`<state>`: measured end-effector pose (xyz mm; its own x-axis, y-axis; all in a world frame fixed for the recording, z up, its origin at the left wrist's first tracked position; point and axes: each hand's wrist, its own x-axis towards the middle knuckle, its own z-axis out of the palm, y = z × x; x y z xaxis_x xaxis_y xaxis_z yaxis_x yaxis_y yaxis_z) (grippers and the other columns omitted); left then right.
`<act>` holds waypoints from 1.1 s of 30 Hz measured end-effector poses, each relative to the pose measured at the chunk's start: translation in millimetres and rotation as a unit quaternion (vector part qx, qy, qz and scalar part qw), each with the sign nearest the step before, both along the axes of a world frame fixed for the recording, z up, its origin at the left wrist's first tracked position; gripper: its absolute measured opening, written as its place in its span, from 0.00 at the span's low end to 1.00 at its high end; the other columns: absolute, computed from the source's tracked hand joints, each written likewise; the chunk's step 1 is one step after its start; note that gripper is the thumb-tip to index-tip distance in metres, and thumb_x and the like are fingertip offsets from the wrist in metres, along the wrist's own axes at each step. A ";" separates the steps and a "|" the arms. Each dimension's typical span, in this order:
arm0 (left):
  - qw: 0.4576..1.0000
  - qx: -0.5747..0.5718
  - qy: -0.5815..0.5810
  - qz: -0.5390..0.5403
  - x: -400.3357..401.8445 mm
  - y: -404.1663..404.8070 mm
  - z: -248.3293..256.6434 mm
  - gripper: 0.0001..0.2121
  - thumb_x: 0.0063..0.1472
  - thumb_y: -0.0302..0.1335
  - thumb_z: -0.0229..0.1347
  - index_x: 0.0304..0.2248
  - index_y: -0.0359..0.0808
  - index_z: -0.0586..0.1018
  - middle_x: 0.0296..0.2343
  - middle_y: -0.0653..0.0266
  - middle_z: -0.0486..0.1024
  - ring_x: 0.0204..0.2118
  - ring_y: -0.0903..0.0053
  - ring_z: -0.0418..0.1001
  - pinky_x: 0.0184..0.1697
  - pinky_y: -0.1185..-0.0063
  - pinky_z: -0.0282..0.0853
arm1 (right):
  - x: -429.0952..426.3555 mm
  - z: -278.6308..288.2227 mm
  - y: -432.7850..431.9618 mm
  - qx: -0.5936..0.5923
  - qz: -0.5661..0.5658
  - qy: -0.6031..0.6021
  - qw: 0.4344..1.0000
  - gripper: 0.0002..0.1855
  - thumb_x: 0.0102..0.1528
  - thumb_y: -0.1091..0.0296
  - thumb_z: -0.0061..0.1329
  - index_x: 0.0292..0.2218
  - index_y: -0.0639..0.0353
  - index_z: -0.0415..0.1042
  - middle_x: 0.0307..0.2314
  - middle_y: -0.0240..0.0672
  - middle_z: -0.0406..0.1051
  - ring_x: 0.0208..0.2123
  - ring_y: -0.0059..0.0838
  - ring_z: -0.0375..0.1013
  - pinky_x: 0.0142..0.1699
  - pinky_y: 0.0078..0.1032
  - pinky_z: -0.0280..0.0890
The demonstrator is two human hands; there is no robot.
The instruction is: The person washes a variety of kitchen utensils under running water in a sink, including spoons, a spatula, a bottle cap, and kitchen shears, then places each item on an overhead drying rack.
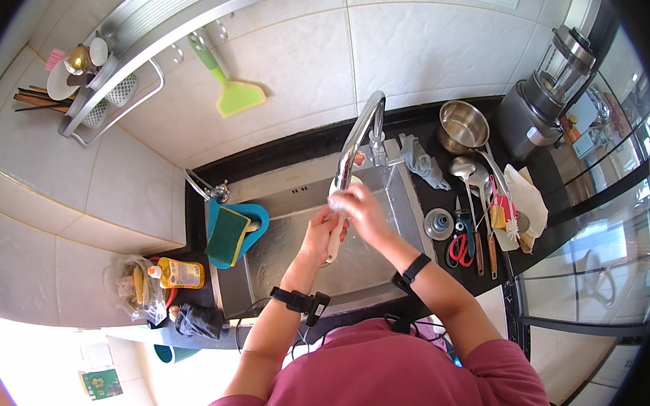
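Over the stainless steel sink (284, 263), my left hand (322, 235) is closed around the pale handle of a utensil (335, 242). The upper part of the utensil lies under the spout of the chrome faucet (354, 143), and its kind cannot be made out. My right hand (360, 209), blurred, is at the utensil's upper part just below the spout; whether its fingers grip it is unclear. At the sink's left corner, a green and yellow scouring sponge (227, 236) rests on a blue corner basket (257, 211).
Right of the sink lie a grey cloth (422, 161), a steel pot (464, 126), a ladle (462, 168), red-handled scissors (460, 249) and a blender (540, 94). At left stand a yellow dish soap bottle (181, 273) and a plastic bag (134, 286). A green squeegee (239, 98) hangs above.
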<state>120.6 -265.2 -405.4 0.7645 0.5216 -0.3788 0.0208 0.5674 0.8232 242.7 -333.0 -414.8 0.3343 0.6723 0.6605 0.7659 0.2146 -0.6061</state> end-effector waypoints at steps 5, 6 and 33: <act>0.990 -0.098 -0.091 0.033 9.6 8.1 -17.5 0.13 0.62 0.34 0.35 0.40 0.36 0.65 0.26 0.61 0.70 0.25 0.75 0.68 0.28 0.78 0.65 | 4.4 7.5 3.6 -0.026 -0.067 0.039 0.997 0.22 0.36 0.87 0.43 0.36 0.57 0.69 0.28 0.40 0.63 0.32 0.40 0.65 0.34 0.29 0.62; 0.986 -0.120 -0.048 0.108 12.8 18.1 -36.8 0.18 0.62 0.41 0.32 0.41 0.36 0.65 0.30 0.60 0.70 0.31 0.72 0.68 0.36 0.73 0.66 | -10.1 8.9 2.9 -0.010 -0.005 0.041 0.999 0.23 0.36 0.86 0.43 0.36 0.57 0.69 0.29 0.39 0.63 0.32 0.39 0.65 0.35 0.29 0.63; 0.995 0.092 0.024 -0.027 1.4 -18.7 -12.1 0.06 0.53 0.19 0.46 0.32 0.28 0.70 0.24 0.63 0.69 0.19 0.83 0.65 0.19 0.84 0.60 | 8.8 -4.2 -4.0 0.011 -0.032 0.089 0.995 0.21 0.37 0.89 0.40 0.34 0.57 0.68 0.28 0.40 0.64 0.32 0.40 0.66 0.36 0.29 0.63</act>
<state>122.0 -283.9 -417.4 0.7764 0.5450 -0.3165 0.0880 0.4035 0.9107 251.5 -337.0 -419.0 0.4894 0.6316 0.6014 0.6597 0.1829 -0.7289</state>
